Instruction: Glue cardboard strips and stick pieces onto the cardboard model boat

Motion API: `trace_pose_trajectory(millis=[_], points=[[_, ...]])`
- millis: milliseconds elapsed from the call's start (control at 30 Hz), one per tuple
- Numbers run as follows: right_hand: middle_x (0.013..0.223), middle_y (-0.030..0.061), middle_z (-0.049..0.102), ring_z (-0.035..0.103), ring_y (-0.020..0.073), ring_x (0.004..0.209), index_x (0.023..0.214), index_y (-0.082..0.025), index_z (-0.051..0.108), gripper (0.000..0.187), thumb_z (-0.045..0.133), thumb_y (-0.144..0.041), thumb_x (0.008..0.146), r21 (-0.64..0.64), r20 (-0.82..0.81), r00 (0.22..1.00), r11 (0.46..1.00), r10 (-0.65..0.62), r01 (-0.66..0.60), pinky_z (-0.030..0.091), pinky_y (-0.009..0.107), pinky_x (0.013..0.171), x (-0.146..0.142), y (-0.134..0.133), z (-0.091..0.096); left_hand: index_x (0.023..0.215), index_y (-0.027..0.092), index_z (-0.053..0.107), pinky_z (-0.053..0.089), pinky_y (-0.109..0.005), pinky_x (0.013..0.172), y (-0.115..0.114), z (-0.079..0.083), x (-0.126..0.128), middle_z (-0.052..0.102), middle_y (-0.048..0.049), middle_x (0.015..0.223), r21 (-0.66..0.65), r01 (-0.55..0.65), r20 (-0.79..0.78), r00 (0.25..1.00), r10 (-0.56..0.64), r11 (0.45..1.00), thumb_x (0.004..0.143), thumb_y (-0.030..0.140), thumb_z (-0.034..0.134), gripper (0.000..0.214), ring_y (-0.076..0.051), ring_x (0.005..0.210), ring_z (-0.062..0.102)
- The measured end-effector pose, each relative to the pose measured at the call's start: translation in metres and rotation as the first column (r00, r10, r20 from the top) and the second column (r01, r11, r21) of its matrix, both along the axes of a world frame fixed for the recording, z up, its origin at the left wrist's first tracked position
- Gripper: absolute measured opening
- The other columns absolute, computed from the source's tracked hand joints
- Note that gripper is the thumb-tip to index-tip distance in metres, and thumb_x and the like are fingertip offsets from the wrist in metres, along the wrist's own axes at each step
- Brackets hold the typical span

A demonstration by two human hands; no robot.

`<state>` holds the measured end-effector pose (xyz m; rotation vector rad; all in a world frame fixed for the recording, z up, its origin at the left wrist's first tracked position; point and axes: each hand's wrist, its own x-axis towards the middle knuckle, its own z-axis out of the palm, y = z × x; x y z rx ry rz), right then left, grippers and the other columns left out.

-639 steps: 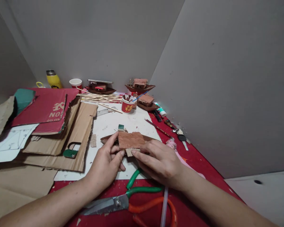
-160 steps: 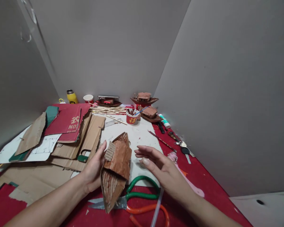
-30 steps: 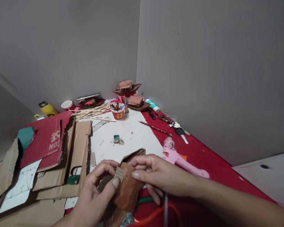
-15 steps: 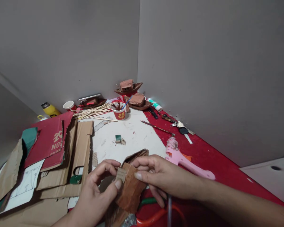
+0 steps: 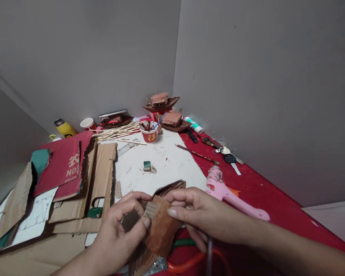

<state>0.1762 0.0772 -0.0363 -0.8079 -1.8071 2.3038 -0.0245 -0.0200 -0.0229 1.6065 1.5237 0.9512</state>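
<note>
Low in front of me is a model boat of brown cardboard (image 5: 175,185), with a reddish-brown roof piece (image 5: 161,230) on top. My left hand (image 5: 125,226) pinches a small corrugated cardboard piece (image 5: 151,210) between thumb and fingers, against the upper left edge of the roof piece. With thumb on top and fingers curled behind, my right hand (image 5: 195,211) grips the roof piece from the right. The boat's near end runs toward the bottom of the view, and my hands hide part of its sides.
Stacked cardboard sheets (image 5: 103,165) lie left. Behind stand a paint cup (image 5: 148,135), thin sticks (image 5: 115,132) and other model boats (image 5: 172,119). On the right are a pink glue gun (image 5: 235,199), a paintbrush (image 5: 195,153) and keys (image 5: 230,158). Grey walls (image 5: 247,76) enclose the table.
The whole view has shifted slightly, so things on the table appear a little farther right. Both hands keep their hold on the cardboard piece and the roof.
</note>
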Motion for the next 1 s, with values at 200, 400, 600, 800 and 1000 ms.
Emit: trace_pose_trajectory(millis=[200, 400, 600, 800, 1000], points=[[0.049, -0.0106, 0.052, 0.046, 0.0052, 0.025, 0.093, -0.018, 0.054, 0.024, 0.053, -0.042, 0.089, -0.006, 0.003, 1.000, 1.000, -0.002, 0.002, 0.026, 0.013, 0.028, -0.001, 0.000, -0.002, 0.069, 0.021, 0.052, 0.042, -0.032, 0.092, 0.001, -0.002, 0.003, 0.065, -0.0071, 0.114, -0.008, -0.019, 0.037, 0.999, 0.019, 1.000, 0.084, 0.019, 0.058, 0.017, -0.021, 0.106, 0.061], [0.047, -0.0104, 0.052, 0.047, 0.0055, 0.026, 0.096, -0.018, 0.055, 0.025, 0.052, -0.041, 0.089, -0.010, -0.002, 1.000, 1.000, 0.015, -0.015, 0.026, 0.014, 0.029, 0.000, 0.001, -0.004, 0.069, 0.021, 0.053, 0.040, -0.033, 0.094, 0.000, -0.004, 0.002, 0.064, -0.0073, 0.116, -0.027, -0.026, 0.038, 0.999, 0.027, 0.999, 0.086, 0.022, 0.058, 0.018, -0.022, 0.107, 0.059], [0.046, -0.0107, 0.051, 0.046, 0.0056, 0.025, 0.094, -0.018, 0.054, 0.023, 0.051, -0.040, 0.089, -0.003, -0.017, 1.000, 1.000, 0.019, -0.019, 0.024, 0.013, 0.029, 0.000, 0.001, -0.002, 0.069, 0.021, 0.051, 0.039, -0.033, 0.095, 0.001, -0.007, 0.003, 0.064, -0.0080, 0.115, -0.032, -0.029, 0.052, 0.998, 0.031, 0.999, 0.085, 0.020, 0.058, 0.017, -0.023, 0.109, 0.058], [0.053, -0.0099, 0.054, 0.048, 0.0054, 0.027, 0.096, -0.018, 0.053, 0.026, 0.054, -0.042, 0.087, -0.012, -0.018, 1.000, 1.000, 0.003, -0.003, 0.026, 0.014, 0.029, 0.000, 0.001, -0.002, 0.072, 0.021, 0.049, 0.038, -0.034, 0.096, -0.001, -0.009, 0.005, 0.063, -0.0085, 0.115, -0.092, -0.060, 0.125, 0.990, 0.071, 0.994, 0.081, 0.022, 0.063, 0.016, -0.024, 0.109, 0.057], [0.057, -0.0099, 0.054, 0.049, 0.0054, 0.028, 0.101, -0.019, 0.050, 0.030, 0.055, -0.044, 0.086, 0.026, -0.023, 0.997, 0.997, -0.068, 0.069, 0.028, 0.015, 0.031, 0.000, 0.003, -0.001, 0.088, 0.020, 0.058, 0.041, -0.031, 0.093, 0.001, -0.012, -0.005, 0.064, -0.0078, 0.114, -0.098, -0.107, 0.266, 0.955, 0.130, 0.989, 0.089, 0.039, 0.058, 0.018, -0.023, 0.108, 0.057]])
